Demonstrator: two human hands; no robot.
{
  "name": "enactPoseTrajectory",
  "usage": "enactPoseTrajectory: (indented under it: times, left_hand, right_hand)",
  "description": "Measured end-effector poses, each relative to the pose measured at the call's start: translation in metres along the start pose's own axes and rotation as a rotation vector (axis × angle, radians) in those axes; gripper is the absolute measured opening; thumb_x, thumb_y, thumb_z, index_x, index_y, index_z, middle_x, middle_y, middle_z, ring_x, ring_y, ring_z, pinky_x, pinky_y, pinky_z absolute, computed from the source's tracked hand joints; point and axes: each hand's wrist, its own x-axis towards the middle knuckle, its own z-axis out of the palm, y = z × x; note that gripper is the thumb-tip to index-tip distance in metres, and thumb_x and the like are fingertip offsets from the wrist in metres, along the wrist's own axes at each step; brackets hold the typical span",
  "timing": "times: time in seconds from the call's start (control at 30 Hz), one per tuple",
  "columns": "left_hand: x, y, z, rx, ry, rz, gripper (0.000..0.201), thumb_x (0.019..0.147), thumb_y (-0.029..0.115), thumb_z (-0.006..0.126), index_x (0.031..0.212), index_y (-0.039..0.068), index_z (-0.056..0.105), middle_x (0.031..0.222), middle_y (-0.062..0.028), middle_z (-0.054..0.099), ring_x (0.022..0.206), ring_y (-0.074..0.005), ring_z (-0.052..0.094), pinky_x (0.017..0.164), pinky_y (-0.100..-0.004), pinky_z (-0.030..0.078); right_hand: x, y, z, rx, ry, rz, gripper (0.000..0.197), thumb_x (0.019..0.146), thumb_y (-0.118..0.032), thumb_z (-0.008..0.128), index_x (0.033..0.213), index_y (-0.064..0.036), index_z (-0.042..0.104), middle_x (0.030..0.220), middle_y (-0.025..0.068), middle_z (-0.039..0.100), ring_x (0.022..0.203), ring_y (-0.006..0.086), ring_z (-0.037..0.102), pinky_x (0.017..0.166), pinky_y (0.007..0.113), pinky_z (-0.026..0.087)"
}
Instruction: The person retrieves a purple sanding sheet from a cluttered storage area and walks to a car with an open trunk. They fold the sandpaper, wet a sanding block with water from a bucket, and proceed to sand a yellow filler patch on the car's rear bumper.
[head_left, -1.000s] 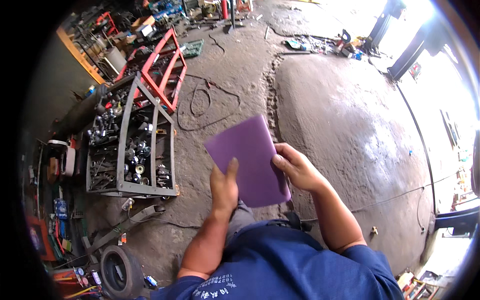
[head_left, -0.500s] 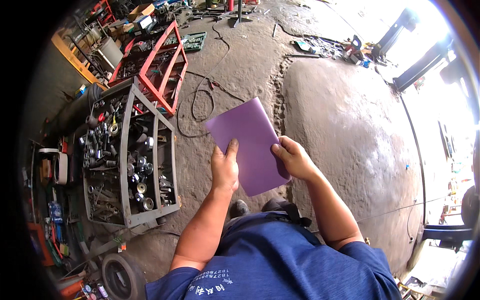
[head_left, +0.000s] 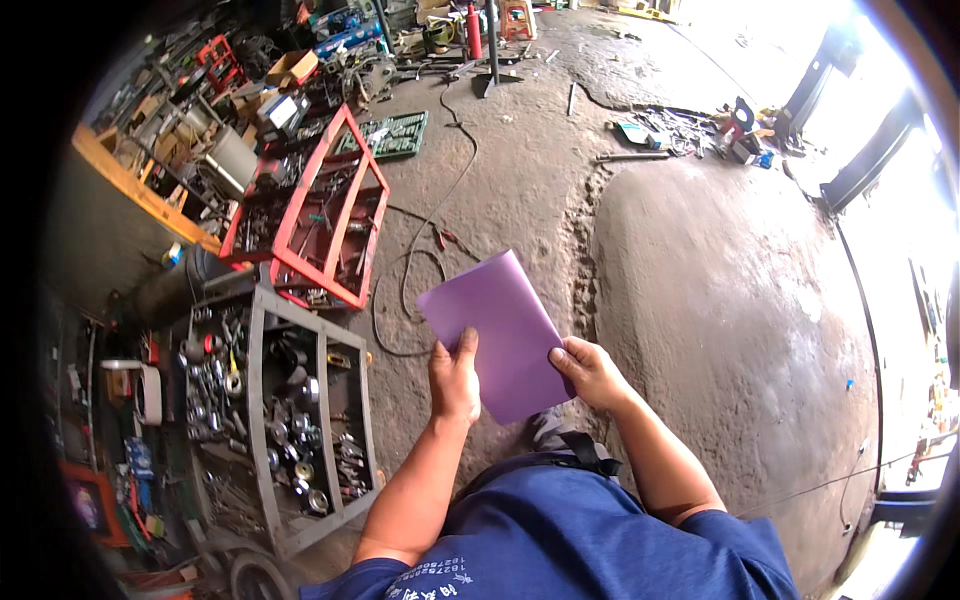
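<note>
A flat purple folder or notebook (head_left: 510,345) is held tilted in front of my body, above the floor. Along its left edge, my left hand (head_left: 456,378) grips it with the thumb lying on top. My right hand (head_left: 590,372) pinches the opposite edge, thumb on the upper face. The fingers beneath the purple sheet are largely hidden. Its visible face looks plain, and I cannot tell whether it has pages inside.
To my left stand a grey metal rack (head_left: 318,400) of sockets and tools and a red tool cart (head_left: 335,215). A green tool case (head_left: 395,135) lies beyond. A dark cable (head_left: 408,275) loops over the concrete floor (head_left: 720,300). Dark posts (head_left: 870,150) rise at right.
The view has tilted up, so the far floor shows more and the racks sit lower. Both hands keep the same hold on the purple folder or notebook.
</note>
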Motion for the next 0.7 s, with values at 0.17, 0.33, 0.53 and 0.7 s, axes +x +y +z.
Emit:
enactPoseTrajectory:
  times: [0.17, 0.33, 0.53, 0.7]
  left_hand:
    - [0.068, 0.001, 0.060, 0.020, 0.010, 0.006, 0.034, 0.098, 0.014, 0.060, 0.129, 0.000, 0.054, 0.127, -0.0066, 0.059, 0.115, -0.0184, 0.055, 0.103, -0.0325, 0.040]
    - [0.127, 0.005, 0.097, 0.018, -0.044, 0.046, 0.040, 0.099, 0.017, 0.059, 0.136, 0.006, 0.050, 0.131, -0.0046, 0.057, 0.119, -0.0201, 0.052, 0.105, -0.0376, 0.040]
    - [0.224, -0.019, 0.129, -0.011, -0.088, -0.009, 0.039, 0.099, 0.013, 0.058, 0.136, 0.002, 0.050, 0.133, -0.0071, 0.055, 0.121, -0.0200, 0.051, 0.107, -0.0349, 0.037]
    - [0.318, -0.022, 0.163, -0.054, -0.123, -0.046, 0.034, 0.100, 0.013, 0.056, 0.133, 0.005, 0.052, 0.129, -0.0064, 0.058, 0.116, -0.0201, 0.055, 0.101, -0.0357, 0.043]
  right_hand:
    - [0.059, -0.036, -0.066, -0.018, -0.056, -0.010, 0.034, 0.100, -0.034, 0.056, 0.100, -0.0016, 0.064, 0.082, -0.0010, 0.063, 0.076, 0.0082, 0.056, 0.069, 0.027, 0.048]
    - [0.099, -0.045, -0.112, 0.044, -0.108, -0.061, 0.033, 0.102, -0.032, 0.053, 0.109, -0.0015, 0.063, 0.089, 0.0007, 0.064, 0.083, 0.0104, 0.056, 0.076, 0.028, 0.048]
    - [0.179, -0.053, -0.151, -0.052, 0.060, -0.019, 0.030, 0.102, -0.029, 0.054, 0.103, -0.0007, 0.063, 0.082, 0.0023, 0.064, 0.078, 0.0109, 0.057, 0.072, 0.029, 0.049]
    - [0.261, -0.064, -0.191, -0.109, 0.067, -0.080, 0.030, 0.101, -0.029, 0.054, 0.105, -0.0004, 0.062, 0.087, 0.0060, 0.066, 0.083, 0.0131, 0.060, 0.076, 0.030, 0.049]
